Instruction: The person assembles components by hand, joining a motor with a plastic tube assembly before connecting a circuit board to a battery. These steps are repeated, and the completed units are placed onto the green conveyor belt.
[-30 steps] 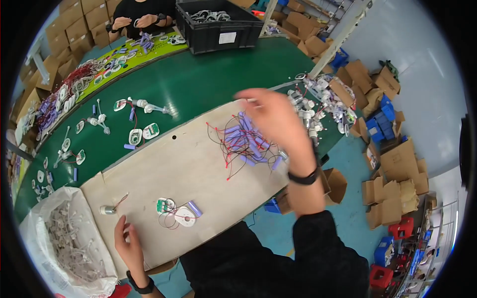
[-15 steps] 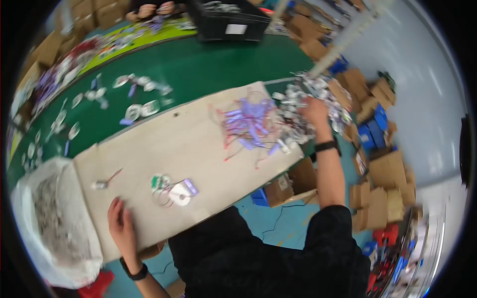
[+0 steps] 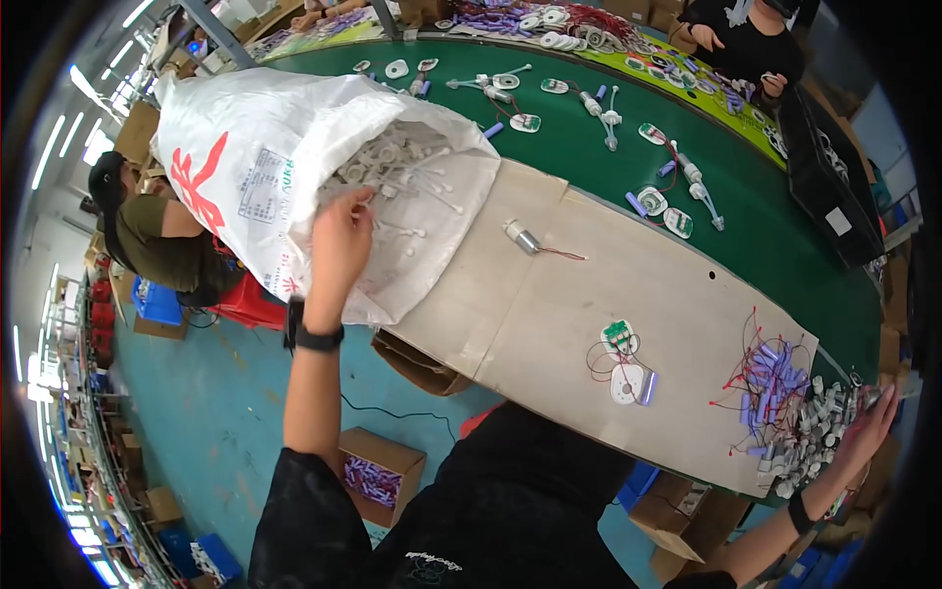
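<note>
At the mouth of a big white woven sack (image 3: 392, 294), my left hand (image 3: 341, 240) reaches in with bent fingers against small white plastic fittings and thin tubes (image 3: 397, 167). Its fingers look pinched, but what they hold, if anything, cannot be made out. Far right, my right hand (image 3: 865, 437) lies with fingers stretched along the edge of a heap of small metal motors (image 3: 819, 422). A lone motor (image 3: 522, 237) with red wires lies on the beige board (image 3: 549, 324). Nearer me on it sits a wired assembly: a green circuit board (image 3: 618, 337), a white disc (image 3: 627, 384) and a purple battery cell (image 3: 648, 388).
Purple cells with red wires (image 3: 770, 383) are piled beside the motors. Partly assembled sets (image 3: 687, 177) lie along the green bench (image 3: 549, 128). A black bin (image 3: 834, 187) stands far right, near a co-worker (image 3: 741, 49). Cardboard boxes (image 3: 383, 471) sit on the floor below.
My view has swung left. My left hand has moved from the board's near edge to the sack's opening. My right hand has stayed by the motor heap, now at its outer side.
</note>
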A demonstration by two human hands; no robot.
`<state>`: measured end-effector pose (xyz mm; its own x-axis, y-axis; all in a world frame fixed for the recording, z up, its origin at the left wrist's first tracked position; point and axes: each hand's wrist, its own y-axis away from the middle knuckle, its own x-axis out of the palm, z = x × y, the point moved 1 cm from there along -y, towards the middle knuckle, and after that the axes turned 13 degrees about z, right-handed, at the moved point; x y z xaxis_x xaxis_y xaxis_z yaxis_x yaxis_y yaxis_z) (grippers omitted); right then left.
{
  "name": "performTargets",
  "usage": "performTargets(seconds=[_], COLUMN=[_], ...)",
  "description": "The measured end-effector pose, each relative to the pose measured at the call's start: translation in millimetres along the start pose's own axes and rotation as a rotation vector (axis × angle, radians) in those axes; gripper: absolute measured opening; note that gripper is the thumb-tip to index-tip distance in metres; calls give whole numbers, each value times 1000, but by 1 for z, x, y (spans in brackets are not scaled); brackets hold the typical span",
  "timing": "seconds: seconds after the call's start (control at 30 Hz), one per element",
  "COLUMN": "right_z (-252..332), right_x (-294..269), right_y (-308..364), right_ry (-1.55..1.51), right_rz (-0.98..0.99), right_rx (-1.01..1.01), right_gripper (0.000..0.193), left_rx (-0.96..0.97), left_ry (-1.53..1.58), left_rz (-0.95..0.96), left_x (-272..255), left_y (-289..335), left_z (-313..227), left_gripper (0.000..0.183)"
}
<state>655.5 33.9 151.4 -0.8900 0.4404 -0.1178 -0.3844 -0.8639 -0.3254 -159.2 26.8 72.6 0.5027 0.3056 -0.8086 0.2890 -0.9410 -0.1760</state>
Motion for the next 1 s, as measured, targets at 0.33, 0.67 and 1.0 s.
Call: performTargets(seconds=[0.33,0.67,1.0], right_z=[64,79,16], right_x=[208,250,304], right_y=[55,29,-8], right_ry=[-151,-294,-685], right_rz=[404,452,543], right_rx=[-135,-255,92], right_gripper=[59,48,45], left_rx=[-79,-71,153], left_ry=[-478,645,1411], left_rz=[428,212,746], left_x=[1,-19,151], left_y=[-15,16,-61], left_z=[22,-60,-254], left_gripper=[33,58,47])
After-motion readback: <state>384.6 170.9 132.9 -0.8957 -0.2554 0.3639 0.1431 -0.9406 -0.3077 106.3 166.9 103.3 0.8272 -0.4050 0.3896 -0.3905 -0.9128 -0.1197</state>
